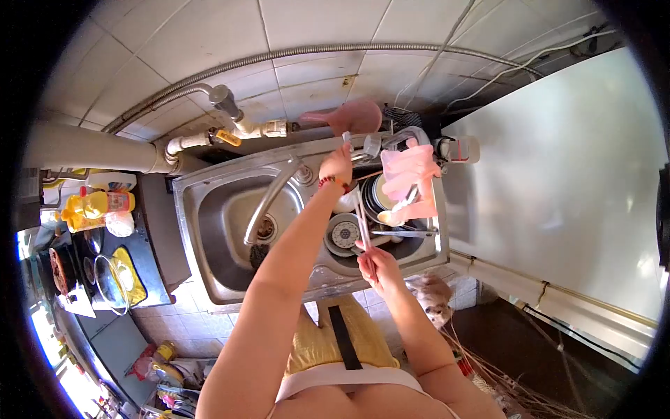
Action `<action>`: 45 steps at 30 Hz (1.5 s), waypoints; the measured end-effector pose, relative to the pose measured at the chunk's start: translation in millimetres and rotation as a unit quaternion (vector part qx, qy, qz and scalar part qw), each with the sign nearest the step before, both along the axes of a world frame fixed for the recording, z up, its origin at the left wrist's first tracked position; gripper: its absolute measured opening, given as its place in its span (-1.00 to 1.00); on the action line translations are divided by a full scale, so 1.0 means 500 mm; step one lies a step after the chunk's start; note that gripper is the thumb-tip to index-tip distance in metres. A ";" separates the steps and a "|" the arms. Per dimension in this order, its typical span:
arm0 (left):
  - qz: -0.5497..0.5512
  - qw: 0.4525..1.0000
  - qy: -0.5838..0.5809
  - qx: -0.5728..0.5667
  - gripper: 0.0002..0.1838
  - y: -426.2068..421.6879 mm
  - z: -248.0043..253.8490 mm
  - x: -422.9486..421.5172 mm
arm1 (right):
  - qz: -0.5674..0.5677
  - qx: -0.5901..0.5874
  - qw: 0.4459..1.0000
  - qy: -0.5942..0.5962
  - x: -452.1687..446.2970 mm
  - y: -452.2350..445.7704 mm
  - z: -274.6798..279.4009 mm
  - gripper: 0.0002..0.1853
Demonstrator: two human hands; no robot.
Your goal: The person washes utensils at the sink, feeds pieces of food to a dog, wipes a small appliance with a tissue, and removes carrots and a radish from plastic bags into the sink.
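Note:
My left hand (pixel 336 166), with a beaded bracelet at the wrist, reaches to the back rim of the double sink (pixel 310 283). Its fingers are closed around a small whitish piece whose kind I cannot make out. Near the front of the right basin, my right hand (pixel 379 267) grips a bundle of long, thin, pale chopsticks (pixel 362 222) that point up toward the back. Below them sit a patterned bowl (pixel 344 234) and other stacked dishes. Pink rubber gloves (pixel 407 171) drape over the right side of the basin, beside a knife (pixel 403 233).
A curved faucet (pixel 269 202) spans the left basin. Behind the sink lies a pink water scoop (pixel 352 116). A yellow bottle (pixel 98 204) and a glass lid (pixel 110 283) are on the left counter. A large white surface (pixel 565 181) rises at right; a dog (pixel 433 300) is below.

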State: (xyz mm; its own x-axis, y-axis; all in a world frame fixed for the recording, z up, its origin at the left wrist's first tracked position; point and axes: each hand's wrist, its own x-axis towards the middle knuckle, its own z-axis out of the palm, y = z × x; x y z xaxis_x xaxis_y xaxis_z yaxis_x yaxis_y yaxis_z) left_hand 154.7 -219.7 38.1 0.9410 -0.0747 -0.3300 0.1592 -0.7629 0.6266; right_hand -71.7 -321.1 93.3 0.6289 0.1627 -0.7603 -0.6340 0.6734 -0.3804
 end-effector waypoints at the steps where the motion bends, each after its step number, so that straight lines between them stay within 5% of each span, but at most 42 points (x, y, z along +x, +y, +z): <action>1: -0.001 1.000 -0.004 0.005 -0.57 -0.005 -0.023 0.011 | -0.003 0.028 1.000 -0.005 0.019 -0.004 0.006 -0.79; 2: -0.004 1.000 -0.009 0.011 -0.56 -0.014 -0.046 0.014 | -0.037 0.023 0.999 0.014 0.038 0.002 0.013 -0.79; 3: 0.188 0.932 0.169 -0.261 -0.59 -0.016 0.001 0.004 | -0.071 0.017 0.997 0.032 0.067 0.015 0.032 -0.80; 6: 0.225 0.933 0.014 -0.279 -0.58 -0.036 -0.052 -0.099 | -0.067 0.079 0.994 -0.016 0.121 -0.001 0.040 -0.87; 8: 0.212 0.929 -0.267 -0.144 -0.59 -0.051 -0.121 -0.191 | -0.061 0.128 0.989 -0.028 0.153 -0.009 0.022 -0.89; 9: 0.271 0.915 0.013 -0.298 -0.63 -0.042 -0.113 -0.201 | -0.069 0.090 0.993 -0.006 0.165 -0.006 0.015 -0.89; 10: 0.271 0.799 0.228 -0.486 -0.69 -0.027 -0.107 -0.202 | -0.041 0.114 0.993 -0.016 0.173 -0.011 0.019 -0.87; 11: 0.291 0.640 0.446 -0.555 -0.75 -0.012 -0.098 -0.203 | -0.012 0.141 0.990 -0.024 0.178 -0.019 0.018 -0.87; 14: 0.271 0.580 0.523 -0.564 -0.83 -0.020 0.031 -0.152 | 0.040 0.214 0.975 -0.045 0.181 -0.041 -0.021 -0.85; 15: 0.306 0.607 0.462 -0.569 -0.82 -0.041 -0.010 -0.155 | 0.052 0.237 0.969 -0.052 0.183 -0.045 -0.028 -0.84; 16: 0.333 0.567 0.476 -0.583 -0.74 -0.066 -0.095 -0.161 | 0.046 0.171 0.983 -0.057 0.180 -0.042 -0.009 -0.81; 19: 0.422 0.497 0.465 -0.599 -0.69 -0.082 -0.086 -0.158 | 0.000 -0.016 0.998 -0.053 0.165 -0.017 0.096 -0.73; 20: 0.451 0.471 0.461 -0.602 -0.68 -0.086 -0.083 -0.162 | 0.005 -0.133 0.982 -0.135 0.155 -0.009 0.085 -0.71; 23: 0.425 0.414 0.479 -0.646 -0.67 -0.083 -0.055 -0.185 | 0.024 -0.482 0.809 -0.335 0.121 0.020 0.007 -0.72; 24: 0.397 0.400 0.489 -0.666 -0.68 -0.080 -0.046 -0.193 | 0.062 -0.540 0.782 -0.303 0.123 0.027 0.009 -0.77; 25: 0.367 0.385 0.497 -0.686 -0.69 -0.076 -0.036 -0.197 | 0.053 -0.623 0.695 -0.355 0.134 0.032 0.011 -0.81; 26: 0.320 0.460 0.471 -0.681 -0.69 -0.071 -0.030 -0.198 | 0.042 -0.693 0.597 -0.402 0.148 0.036 0.013 -0.82; 29: 0.198 0.663 0.391 -0.607 -0.67 -0.052 -0.036 -0.197 | 0.097 -0.747 0.560 -0.346 0.170 0.045 0.030 -0.78; 32: 0.052 0.860 0.302 -0.407 -0.65 -0.040 -0.050 -0.193 | 0.157 -0.747 0.549 -0.341 0.174 0.045 0.022 -0.74; 33: -0.011 0.907 0.265 -0.326 -0.65 -0.037 -0.046 -0.194 | 0.146 -0.718 0.582 -0.352 0.178 0.046 0.025 -0.75; 34: -0.071 0.940 0.228 -0.244 -0.64 -0.039 -0.042 -0.197 | 0.136 -0.734 0.554 -0.368 0.178 0.042 0.017 -0.74; 36: -0.178 0.955 0.193 -0.134 -0.63 -0.046 -0.027 -0.203 | 0.118 -0.762 0.500 -0.394 0.180 0.039 0.013 -0.74; 37: -0.223 0.951 0.189 -0.099 -0.63 -0.050 -0.016 -0.203 | 0.116 -0.731 0.561 -0.371 0.176 0.041 0.037 -0.72; 40: -0.316 0.927 0.197 -0.041 -0.61 -0.061 0.006 -0.194 | 0.172 -0.706 0.607 -0.322 0.164 0.026 0.058 -0.71; 44: -0.320 0.933 0.166 0.006 -0.61 -0.088 -0.008 -0.163 | 0.105 -0.764 0.540 -0.338 0.158 0.020 0.056 -0.70; 45: -0.311 0.937 0.157 0.014 -0.61 -0.097 -0.014 -0.155 | 0.081 -0.704 0.614 -0.348 0.156 0.018 0.053 -0.75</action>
